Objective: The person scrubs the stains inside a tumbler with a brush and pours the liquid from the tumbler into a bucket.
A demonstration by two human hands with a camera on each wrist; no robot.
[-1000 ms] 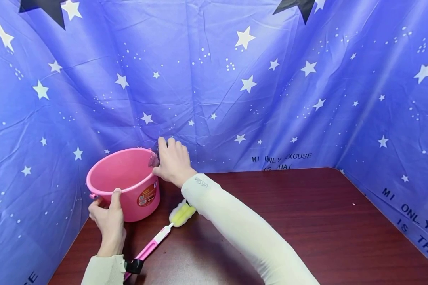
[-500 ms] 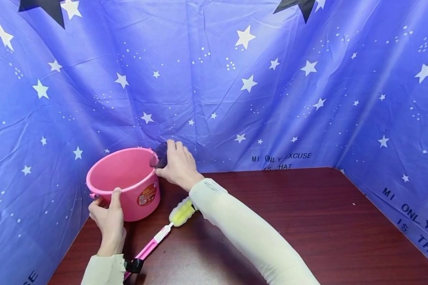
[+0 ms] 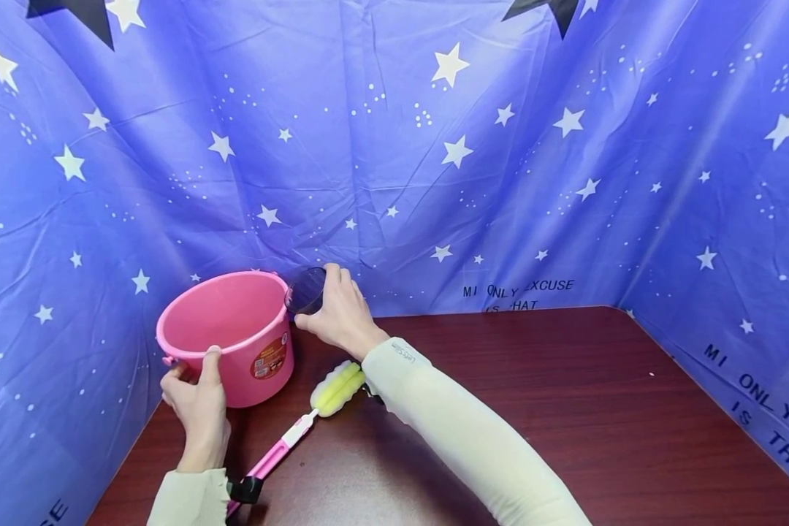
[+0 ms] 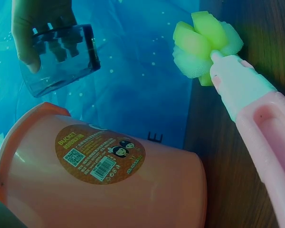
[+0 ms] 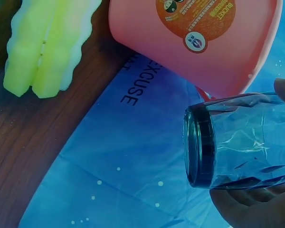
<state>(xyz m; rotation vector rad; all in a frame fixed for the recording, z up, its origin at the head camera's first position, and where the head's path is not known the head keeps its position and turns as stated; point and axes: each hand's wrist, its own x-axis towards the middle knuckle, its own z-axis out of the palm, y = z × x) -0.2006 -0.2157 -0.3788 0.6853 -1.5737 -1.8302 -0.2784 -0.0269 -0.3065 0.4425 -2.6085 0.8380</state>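
A pink plastic bucket (image 3: 239,383) with an orange label stands upright at the table's left. My left hand (image 3: 199,413) grips its near rim, thumb on top and fingers at the outer side. My right hand (image 3: 343,310) holds a clear, faceted drinking glass (image 3: 305,291) just right of the bucket's rim. In the right wrist view the glass (image 5: 242,142) lies almost sideways, its thick base toward the lower left. The left wrist view shows fingers wrapped round the glass (image 4: 61,59), its mouth tipped toward the bucket; no liquid shows inside.
A sponge bottle brush (image 3: 334,391) with yellow and white head and pink handle lies on the dark wooden table (image 3: 532,409), between my forearms. Blue star-printed cloth (image 3: 394,161) hangs behind and at both sides, close behind the bucket.
My right hand has moved the glass right, from over the bucket's rim to just outside it, and more of the glass shows. My left hand keeps its grip; bucket and brush stay put.
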